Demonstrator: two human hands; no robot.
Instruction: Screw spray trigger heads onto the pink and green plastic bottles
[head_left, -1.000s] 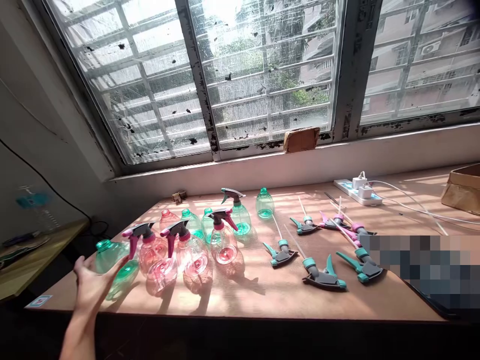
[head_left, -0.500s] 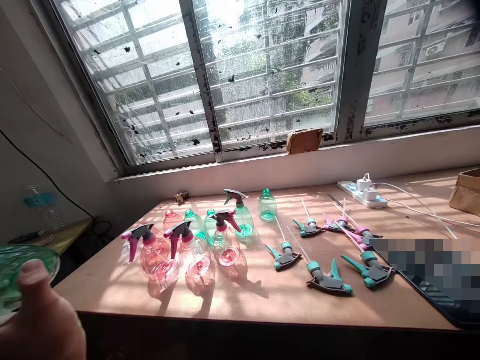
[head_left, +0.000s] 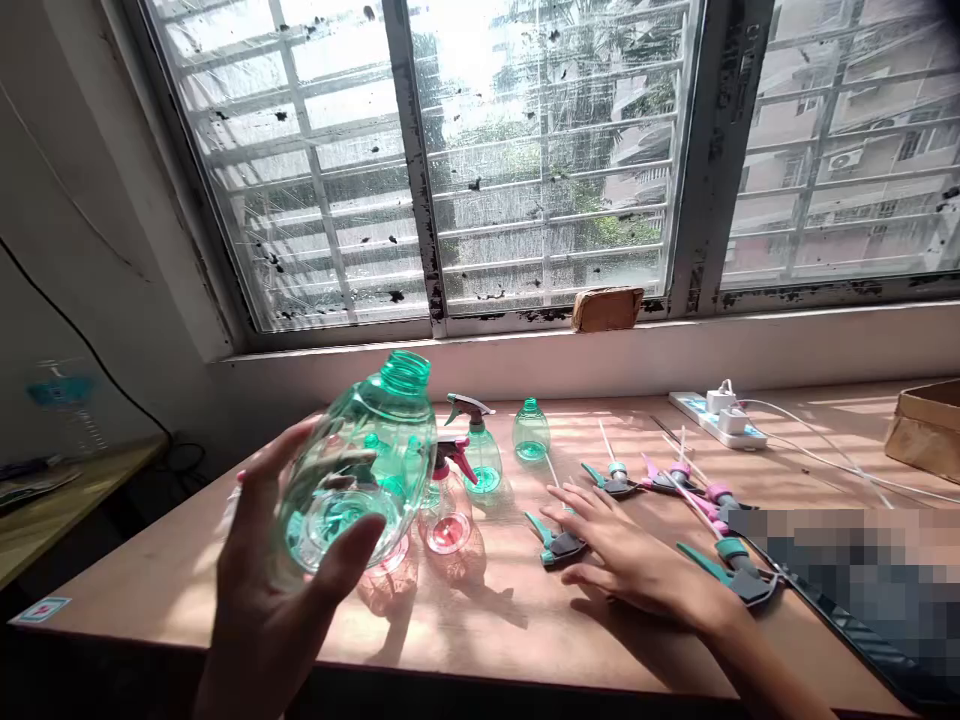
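Note:
My left hand [head_left: 259, 590] is wrapped around a green clear plastic bottle [head_left: 394, 425] with an open threaded neck, held tilted above the table. My right hand [head_left: 637, 560] hovers low over the spray heads, fingers stretched out and palm down. Just left of its fingertips lies a grey and teal spray head [head_left: 562, 546]; another one is hidden beneath the hand. Further teal spray heads [head_left: 739, 572] and pink spray heads [head_left: 721, 497] with tubes lie around it. Behind the held bottle stand a pink spray bottle [head_left: 448, 525] and other bottles, partly covered.
A green spray bottle [head_left: 484, 460] and an open green bottle [head_left: 531, 432] stand further back. On the right are a power strip [head_left: 716, 420] with white cables, a cardboard box [head_left: 926, 435] and a dark flat device [head_left: 840, 590]. The table's front edge runs below my hands.
My left hand has brought the green bottle from the far left edge to above the pink bottles. My right hand has come into view over the spray heads.

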